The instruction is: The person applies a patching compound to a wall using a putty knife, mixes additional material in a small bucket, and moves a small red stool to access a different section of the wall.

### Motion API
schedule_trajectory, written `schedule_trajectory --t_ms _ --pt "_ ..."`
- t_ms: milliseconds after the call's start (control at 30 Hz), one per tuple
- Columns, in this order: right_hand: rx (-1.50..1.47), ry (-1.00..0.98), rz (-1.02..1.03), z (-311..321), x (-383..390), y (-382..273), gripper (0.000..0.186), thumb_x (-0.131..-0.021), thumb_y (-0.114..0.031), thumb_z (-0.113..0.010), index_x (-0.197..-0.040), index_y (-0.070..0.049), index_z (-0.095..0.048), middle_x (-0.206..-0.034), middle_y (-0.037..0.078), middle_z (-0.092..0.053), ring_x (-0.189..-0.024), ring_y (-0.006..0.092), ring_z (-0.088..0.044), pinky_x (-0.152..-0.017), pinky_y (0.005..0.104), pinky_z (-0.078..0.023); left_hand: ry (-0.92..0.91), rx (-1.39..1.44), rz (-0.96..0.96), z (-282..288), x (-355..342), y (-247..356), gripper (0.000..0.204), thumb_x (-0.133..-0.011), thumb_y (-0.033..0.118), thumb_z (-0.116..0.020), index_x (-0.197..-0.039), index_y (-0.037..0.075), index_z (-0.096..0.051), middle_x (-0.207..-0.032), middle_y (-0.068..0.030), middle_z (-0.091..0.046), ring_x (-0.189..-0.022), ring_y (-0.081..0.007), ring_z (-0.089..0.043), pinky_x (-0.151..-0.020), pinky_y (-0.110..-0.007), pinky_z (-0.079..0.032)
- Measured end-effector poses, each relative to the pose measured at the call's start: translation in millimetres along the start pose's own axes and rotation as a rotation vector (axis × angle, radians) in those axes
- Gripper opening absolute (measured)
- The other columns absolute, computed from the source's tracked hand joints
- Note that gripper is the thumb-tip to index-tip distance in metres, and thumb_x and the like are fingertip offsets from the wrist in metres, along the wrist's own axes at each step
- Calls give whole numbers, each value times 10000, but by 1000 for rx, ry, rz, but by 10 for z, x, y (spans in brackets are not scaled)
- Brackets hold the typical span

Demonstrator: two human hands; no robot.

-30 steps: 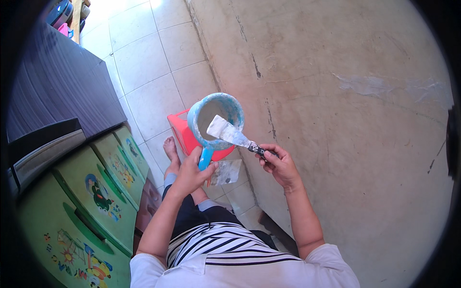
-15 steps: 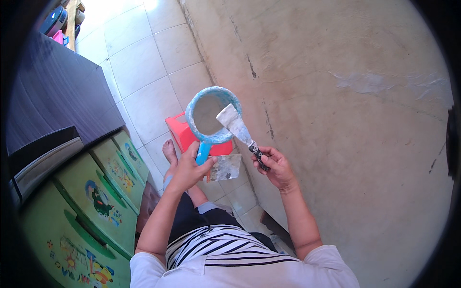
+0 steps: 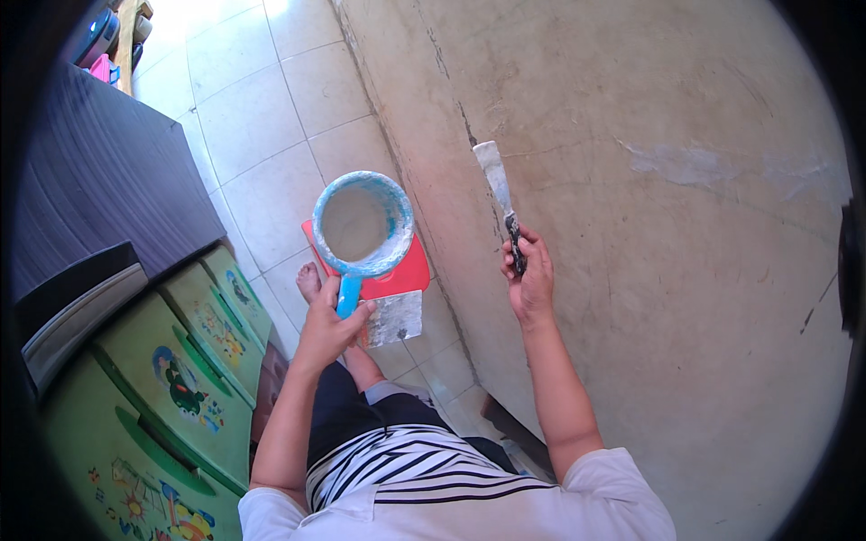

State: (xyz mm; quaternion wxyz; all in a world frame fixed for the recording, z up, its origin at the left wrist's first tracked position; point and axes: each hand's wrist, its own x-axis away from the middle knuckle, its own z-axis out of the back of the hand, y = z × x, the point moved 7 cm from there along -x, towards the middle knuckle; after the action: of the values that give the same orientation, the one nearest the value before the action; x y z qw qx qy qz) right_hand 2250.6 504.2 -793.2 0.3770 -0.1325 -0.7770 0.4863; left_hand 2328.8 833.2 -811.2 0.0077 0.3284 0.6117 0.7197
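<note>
My left hand is closed round the handle of a blue dipper, whose inside holds a greyish paste and whose rim is smeared white. The same hand also grips a flat, stained scraper plate that sticks out to the right below the dipper. In my right hand is a putty knife with a black, white-specked handle. Its whitish blade points up, with the tip by a dark crack in the beige wall. Whether the blade touches the wall I cannot tell.
A red plastic stool stands on the tiled floor beneath the dipper. Green drawers with cartoon pictures and a dark cabinet line the left side. The wall fills the right, with a pale filled patch.
The putty knife has left the dipper and moved up and right to the wall crack, its blade now more upright. My left hand has shifted the dipper and scraper plate left.
</note>
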Motion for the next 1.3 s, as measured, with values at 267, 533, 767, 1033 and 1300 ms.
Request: schedule_trajectory --t_ms 267,533,767,1033,1300 --pt "256 74 116 135 -417 57 257 -973 -186 -679 -1177 -64 -581 -833 -5 -601 -659 35 -502 -506 180 -354 -16 70 154 -27 15 -122 306 -860 173 -776 -1038 24 -576 -832 -10 -598 -759 -91 -547 -692 -264 -461" --pt "278 78 117 -93 -1170 8 187 -998 -225 -639 -1088 -64 -611 -832 22 -646 -649 38 -540 -479 182 -356 -11 74 154 -44 -21 -175 298 -858 168 -776 -1029 26 -578 -831 -4 -581 -759 -75 -527 -689 -254 -452" --pt "230 149 139 -178 -1613 -111 195 -1016 -251 -602 -995 -57 -609 -792 23 -624 -610 47 -495 -461 210 -354 -7 80 156 -42 -21 -192 284 -860 164 -770 -1015 30 -574 -825 0 -574 -741 -88 -527 -674 -272 -449" --pt "179 285 104 -4 -1128 75 267 -1013 -282 -598 -878 -52 -592 -745 24 -560 -519 55 -418 -430 240 -328 35 -14 155 9 -21 -287 316 -824 230 -796 -928 42 -565 -774 -39 -541 -695 -132 -550 -643 -297 -449" --pt "331 425 175 69 -1437 -295 278 -1009 -301 -604 -922 -37 -609 -741 28 -550 -494 62 -399 -420 253 -316 -73 -33 72 -17 -56 -360 339 -898 133 -732 -1147 24 -529 -785 1 -587 -530 -54 -545 -432 -214 -419"
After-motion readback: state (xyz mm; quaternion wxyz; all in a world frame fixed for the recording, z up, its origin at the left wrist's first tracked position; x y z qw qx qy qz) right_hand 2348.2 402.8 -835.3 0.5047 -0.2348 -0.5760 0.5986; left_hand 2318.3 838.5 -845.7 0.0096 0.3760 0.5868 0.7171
